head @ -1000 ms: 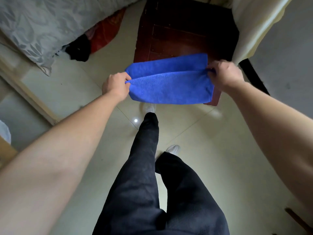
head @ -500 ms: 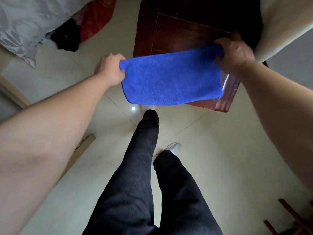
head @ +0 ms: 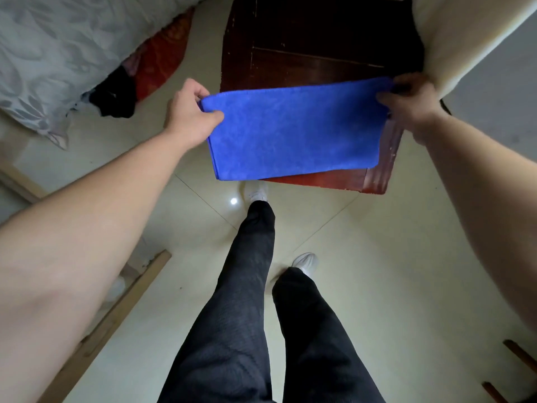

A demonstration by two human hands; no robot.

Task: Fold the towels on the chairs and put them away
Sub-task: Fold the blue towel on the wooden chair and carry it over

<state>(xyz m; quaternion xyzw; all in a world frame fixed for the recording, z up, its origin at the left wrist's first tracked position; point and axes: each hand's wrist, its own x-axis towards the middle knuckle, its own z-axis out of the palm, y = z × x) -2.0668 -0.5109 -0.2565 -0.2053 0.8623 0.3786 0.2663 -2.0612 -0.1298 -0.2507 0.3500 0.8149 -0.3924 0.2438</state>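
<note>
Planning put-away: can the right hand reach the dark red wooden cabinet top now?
Likely yes: the right hand hovers above the dark red wooden cabinet, nothing between, though its fingers pinch the blue fleecy towel.

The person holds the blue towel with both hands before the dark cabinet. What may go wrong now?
1. The left hand and the right hand hold only the upper corners of the blue towel; the lower edge hangs free, so a corner may slip and the towel may drop.
2. The front shoe is near the dark cabinet, whose near edge the towel partly hides; a stubbed toe seems possible.
</note>
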